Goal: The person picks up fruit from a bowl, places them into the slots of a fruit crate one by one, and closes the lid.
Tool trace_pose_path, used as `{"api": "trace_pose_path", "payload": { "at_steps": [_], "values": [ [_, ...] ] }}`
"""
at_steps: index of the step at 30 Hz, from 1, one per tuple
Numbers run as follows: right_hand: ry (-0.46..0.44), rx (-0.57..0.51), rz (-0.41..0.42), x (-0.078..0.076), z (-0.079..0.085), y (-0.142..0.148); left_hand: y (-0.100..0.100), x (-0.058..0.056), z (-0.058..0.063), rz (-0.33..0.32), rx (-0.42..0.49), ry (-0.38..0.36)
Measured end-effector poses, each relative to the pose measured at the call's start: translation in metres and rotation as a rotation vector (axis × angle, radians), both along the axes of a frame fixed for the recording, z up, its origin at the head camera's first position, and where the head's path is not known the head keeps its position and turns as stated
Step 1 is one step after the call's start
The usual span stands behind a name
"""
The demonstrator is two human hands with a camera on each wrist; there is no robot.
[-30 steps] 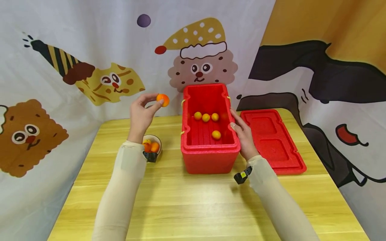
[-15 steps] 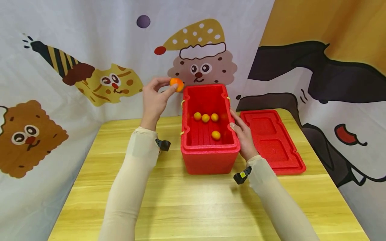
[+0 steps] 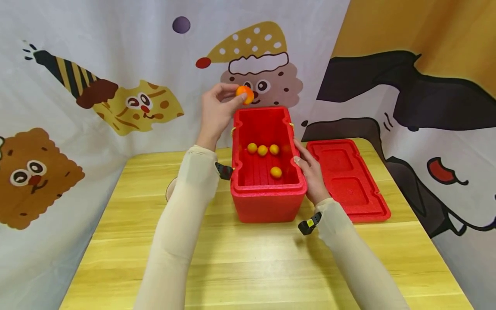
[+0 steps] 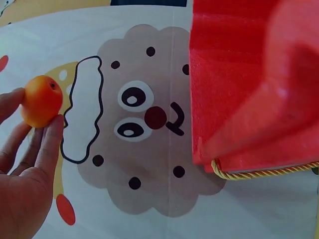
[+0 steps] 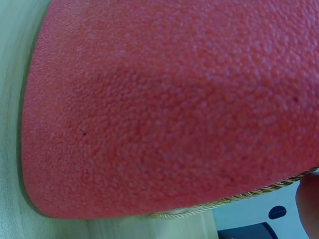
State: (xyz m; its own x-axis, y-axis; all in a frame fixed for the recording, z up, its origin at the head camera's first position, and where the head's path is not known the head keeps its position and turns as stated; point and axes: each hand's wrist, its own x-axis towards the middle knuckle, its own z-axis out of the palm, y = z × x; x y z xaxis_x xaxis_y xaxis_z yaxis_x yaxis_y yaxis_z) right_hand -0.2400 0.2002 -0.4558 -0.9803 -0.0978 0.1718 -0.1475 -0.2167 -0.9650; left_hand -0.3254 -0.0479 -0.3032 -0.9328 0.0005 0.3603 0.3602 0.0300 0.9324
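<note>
Above the far left corner of the red foam box [image 3: 268,204], my left hand [image 3: 218,111] pinches an apricot-like orange-red fruit [image 3: 245,95] between thumb and fingertips. The left wrist view shows this fruit [image 4: 42,101] with a small dark stem dimple. My right hand [image 3: 311,176] holds the box's right side, its thumb on the rim and the fingers along the outer wall. Inside the box lie several small yellow-orange fruits [image 3: 276,172], most in a row farther back. In the right wrist view the box's rough wall [image 5: 164,129] fills most of the picture.
A red lid [image 3: 348,181] with two recesses lies flat on the wooden table [image 3: 255,262], right of the box. Left of the box, a bowl [image 3: 169,189] is mostly behind my left sleeve. A cartoon-printed cloth [image 3: 128,38] hangs behind the table.
My left hand has moved right and upward with the fruit, from above the bowl to the box's far left corner. The bowl's fruit is now hidden by the sleeve. My right hand stays put.
</note>
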Motion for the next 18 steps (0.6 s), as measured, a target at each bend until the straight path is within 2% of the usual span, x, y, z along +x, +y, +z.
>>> {"api": "trace_pose_path", "payload": {
  "at_steps": [9,13,18],
  "values": [
    [0.002,0.007,-0.007,0.001,0.000,0.002,0.021,-0.014,0.007,0.028,-0.078,-0.117],
    [0.001,0.002,-0.006,0.001,0.000,0.002,0.029,-0.019,0.008,0.045,-0.121,-0.147],
    [-0.002,-0.002,0.002,0.001,0.000,0.000,0.035,-0.022,0.002,0.059,-0.166,-0.170]
  ]
}}
